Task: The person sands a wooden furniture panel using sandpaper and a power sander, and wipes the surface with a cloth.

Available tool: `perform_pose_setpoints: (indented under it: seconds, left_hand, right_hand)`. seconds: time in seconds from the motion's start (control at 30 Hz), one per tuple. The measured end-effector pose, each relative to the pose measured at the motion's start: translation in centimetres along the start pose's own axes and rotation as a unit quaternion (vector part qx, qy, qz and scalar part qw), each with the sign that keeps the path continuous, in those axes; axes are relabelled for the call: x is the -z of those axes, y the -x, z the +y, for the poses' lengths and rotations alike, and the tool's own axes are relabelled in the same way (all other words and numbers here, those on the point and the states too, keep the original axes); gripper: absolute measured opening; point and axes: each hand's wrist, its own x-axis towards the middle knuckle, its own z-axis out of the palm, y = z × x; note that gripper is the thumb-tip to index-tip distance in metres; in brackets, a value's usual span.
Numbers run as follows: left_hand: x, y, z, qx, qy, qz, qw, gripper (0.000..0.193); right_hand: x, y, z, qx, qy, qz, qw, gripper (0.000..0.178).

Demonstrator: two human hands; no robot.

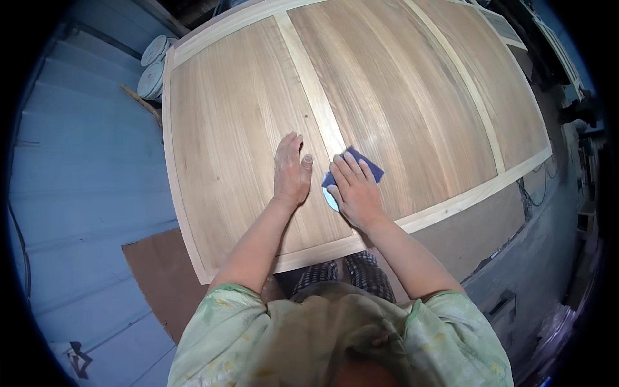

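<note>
A large framed wooden panel (232, 129) lies flat in front of me, with pale strips crossing its browner boards. My right hand (353, 193) presses a dark blue-purple sheet of sandpaper (371, 166) onto it, beside the nearer pale strip (316, 84). A pale blue rounded edge (331, 198) shows under my thumb; what it belongs to is mostly hidden by the hand. To the left of that strip, my left hand (293, 171) rests on the boards, fingers stretched and holding nothing.
Two white lidded buckets (151, 80) and a wooden stick (140, 103) are beyond the panel's left edge. Brown sheets of board (151, 271) lie on the floor below. A cable (541, 193) hangs at the right, near stacked items. Blue wall panels (97, 161) stand on the left.
</note>
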Motion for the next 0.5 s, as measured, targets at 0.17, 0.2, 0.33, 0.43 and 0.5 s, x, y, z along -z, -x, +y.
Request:
perform_pose_setpoints:
  seconds: [0.17, 0.2, 0.33, 0.43, 0.5]
  left_hand:
    - [3.7, 0.5, -4.5, 0.055, -0.157, -0.028, 0.986, 0.046]
    - [4.0, 0.4, -5.1, 0.072, -0.161, -0.02, 0.984, 0.046]
    - [3.7, -0.7, -6.0, 0.083, -0.173, -0.012, 0.981, 0.048]
    - [4.1, -0.1, -5.1, 0.097, -0.143, -0.01, 0.985, 0.05]
    - [4.3, 0.1, -5.7, 0.058, -0.128, 0.027, 0.99, 0.046]
  right_hand:
    - [1.2, 3.7, -1.9, 0.003, 0.043, -0.052, 0.998, 0.043]
    - [0.9, 2.2, -1.6, 0.002, 0.041, -0.059, 0.997, 0.042]
    - [-1.8, -7.1, 1.0, 0.024, 0.048, -0.03, 0.998, 0.042]
    - [-3.6, -15.4, 3.2, 0.048, 0.047, -0.03, 0.997, 0.041]
    - [-6.4, -21.5, 5.4, 0.079, 0.053, -0.005, 0.995, 0.04]
